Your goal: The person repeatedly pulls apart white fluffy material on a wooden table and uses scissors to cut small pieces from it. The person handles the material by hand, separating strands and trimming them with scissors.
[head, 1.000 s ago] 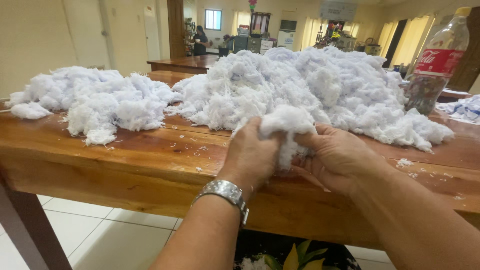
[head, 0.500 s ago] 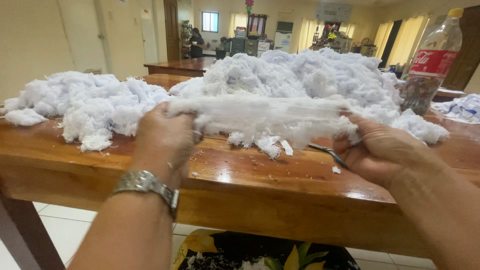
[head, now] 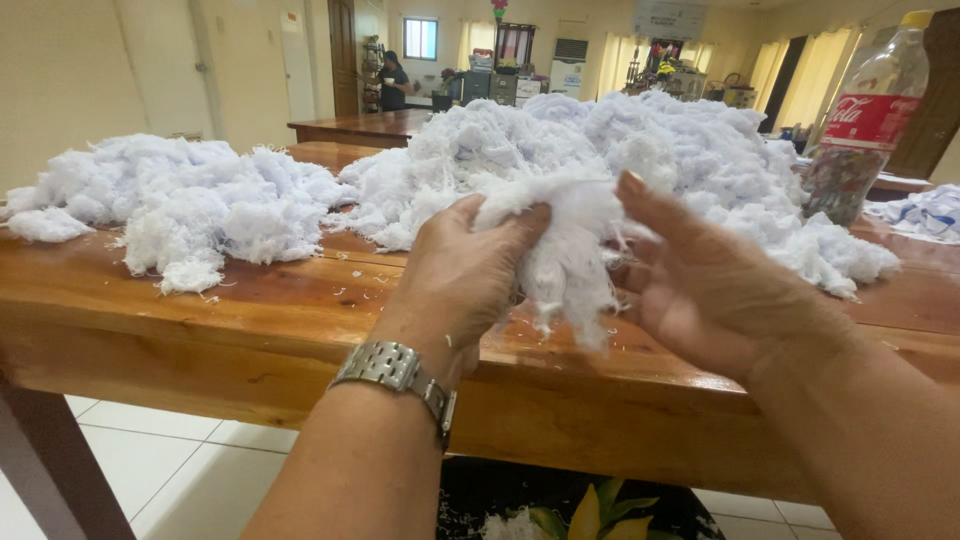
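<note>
Both my hands hold one clump of white fluffy fibre (head: 568, 250) above the front edge of a wooden table (head: 300, 330). My left hand (head: 455, 280), with a metal watch on its wrist, pinches the clump from the left. My right hand (head: 715, 285) grips it from the right, thumb on top. Loose strands hang down between the two hands. Behind the clump lies a large heap of the same white fibre (head: 640, 160), and a smaller heap (head: 190, 200) sits at the left.
A plastic bottle with a red label (head: 865, 120) stands at the table's right. Blue-and-white cloth (head: 925, 215) lies at the far right. A dark floral container (head: 570, 515) sits under the table. More tables and a person stand in the background.
Half a second ago my hands were wide apart, stretching the fibre into a thin band. They have come back together and the fibre is bunched into a clump again.
</note>
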